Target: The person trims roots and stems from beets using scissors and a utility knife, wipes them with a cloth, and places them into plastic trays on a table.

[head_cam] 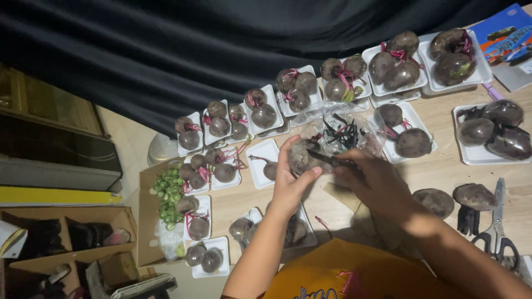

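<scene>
My left hand grips a round dark beetroot above the wooden table. My right hand holds a thin dark knife with its blade laid against the beetroot. Just behind the hands lies a clear plastic bag with dark stalk trimmings in it. White foam trays with beetroots, some with pink stems, surround the hands on all sides.
Scissors lie at the right near two loose beetroots. A cardboard box with small green fruits sits at the left table edge. A black cloth hangs behind. Shelves stand at the far left.
</scene>
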